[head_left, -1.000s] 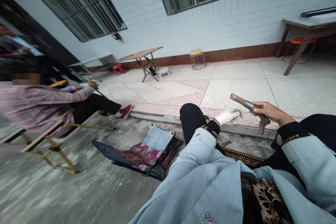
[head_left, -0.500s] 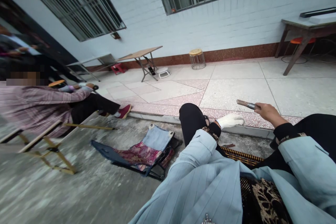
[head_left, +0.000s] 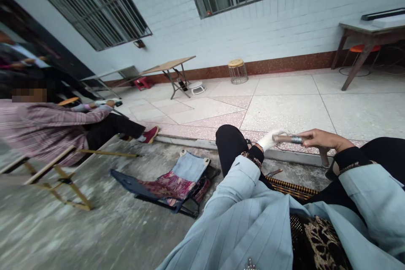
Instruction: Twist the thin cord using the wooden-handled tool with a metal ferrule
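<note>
My left hand, in a white glove, rests on my left knee with its fingers curled; what they pinch, if anything, I cannot make out. My bare right hand is closed round a brown hammer-like tool with a silver band. The tool lies almost level, and its tip touches the gloved fingers. A wooden part of it hangs down below my right hand. Pale blue striped sleeves cover both arms.
A folded cloth stool lies on the concrete by my left leg. Another person sits at the left on a wooden chair. A black-and-yellow woven strip lies under my knees. Beyond the raised step edge stand a folding table and a wire stool.
My right hand has swung the tool down and to the left, from raised in the air to level against the gloved fingers. The gloved fingers have curled upward.
</note>
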Action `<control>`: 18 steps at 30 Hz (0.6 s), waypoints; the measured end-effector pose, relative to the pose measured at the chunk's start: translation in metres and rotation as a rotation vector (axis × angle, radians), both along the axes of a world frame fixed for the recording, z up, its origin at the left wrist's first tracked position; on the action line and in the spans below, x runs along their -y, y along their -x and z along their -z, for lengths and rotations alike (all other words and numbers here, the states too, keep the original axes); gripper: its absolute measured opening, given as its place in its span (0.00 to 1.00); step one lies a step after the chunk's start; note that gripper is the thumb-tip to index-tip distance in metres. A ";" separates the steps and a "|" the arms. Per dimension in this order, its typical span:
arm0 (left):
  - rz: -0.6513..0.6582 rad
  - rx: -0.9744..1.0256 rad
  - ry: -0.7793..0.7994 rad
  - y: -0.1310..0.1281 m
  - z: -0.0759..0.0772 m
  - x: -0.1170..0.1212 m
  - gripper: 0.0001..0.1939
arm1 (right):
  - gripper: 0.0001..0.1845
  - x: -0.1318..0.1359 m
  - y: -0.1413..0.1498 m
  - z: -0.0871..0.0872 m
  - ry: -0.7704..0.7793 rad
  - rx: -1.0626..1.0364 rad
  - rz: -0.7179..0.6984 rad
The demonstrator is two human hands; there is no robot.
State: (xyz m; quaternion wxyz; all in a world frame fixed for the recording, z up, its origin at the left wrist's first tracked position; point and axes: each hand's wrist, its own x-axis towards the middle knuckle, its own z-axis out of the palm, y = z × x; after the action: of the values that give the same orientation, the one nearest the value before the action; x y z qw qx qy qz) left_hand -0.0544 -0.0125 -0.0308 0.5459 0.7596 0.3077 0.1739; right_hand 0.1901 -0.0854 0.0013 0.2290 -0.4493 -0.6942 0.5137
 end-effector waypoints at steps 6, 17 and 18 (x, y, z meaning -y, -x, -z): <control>0.211 -0.050 0.009 -0.003 0.012 0.000 0.18 | 0.29 -0.001 0.007 0.003 0.124 -0.342 0.304; 0.282 -0.247 -0.282 -0.001 0.016 -0.006 0.13 | 0.26 -0.013 0.014 0.019 -0.067 -0.181 0.479; 0.302 -0.254 -0.363 -0.001 0.016 -0.005 0.13 | 0.25 -0.016 0.014 0.023 -0.089 -0.078 0.542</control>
State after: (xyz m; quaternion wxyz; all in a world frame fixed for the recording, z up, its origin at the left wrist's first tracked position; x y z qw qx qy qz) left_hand -0.0532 -0.0072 -0.0464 0.3775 0.8982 0.2205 0.0463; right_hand 0.1757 -0.0694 -0.0217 0.4041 -0.5882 -0.5610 0.4195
